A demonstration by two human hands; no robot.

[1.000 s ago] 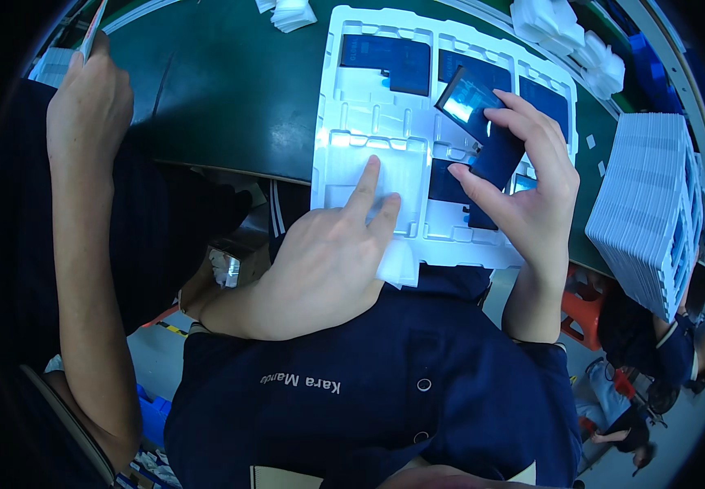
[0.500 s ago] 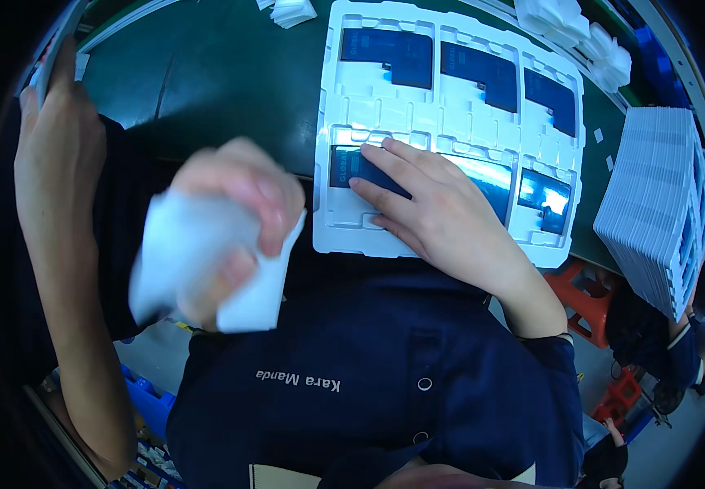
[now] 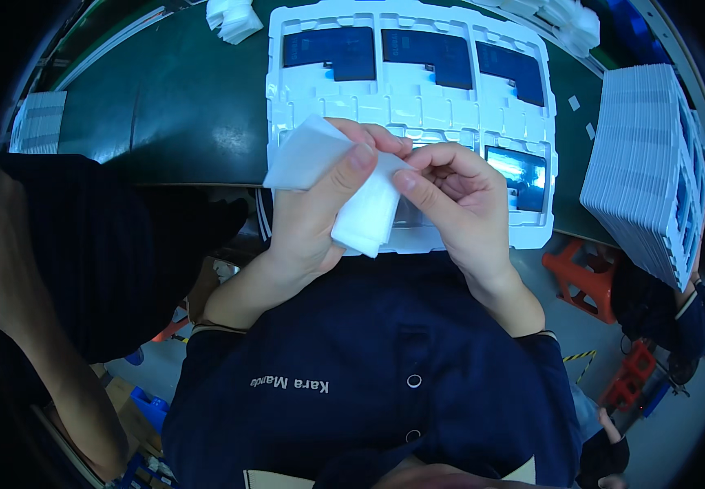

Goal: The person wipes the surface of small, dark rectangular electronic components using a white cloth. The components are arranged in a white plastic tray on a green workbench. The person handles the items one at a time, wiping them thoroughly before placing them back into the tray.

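Note:
My left hand (image 3: 307, 216) grips a folded-looking bundle of thin white sheets (image 3: 367, 213) over the near side of a white plastic tray (image 3: 287, 102). At the bundle's upper right edge, the thumb and fingers of my right hand (image 3: 475, 208) pinch together. Dark L-shaped flat pieces that look like battery packs lie in the tray's pockets: one at far left (image 3: 340, 50), one at far middle (image 3: 446, 59), one at far right (image 3: 511, 73). A shiny piece (image 3: 523, 175) sits in the near right pocket. My hands and the sheets hide most of the other near pockets.
A tall stack of white trays (image 3: 638, 155) stands right of the tray on the green table (image 3: 181, 122). White sheet bundles (image 3: 234, 18) lie at the back. At left is a co-worker's bare arm (image 3: 50, 334). Below the table's right edge stands an orange stool (image 3: 581, 281).
My left hand has brought the sheets from the left to over the tray. My right hand has lifted off the pieces and now pinches the sheets' edge. The co-worker's arm has lowered.

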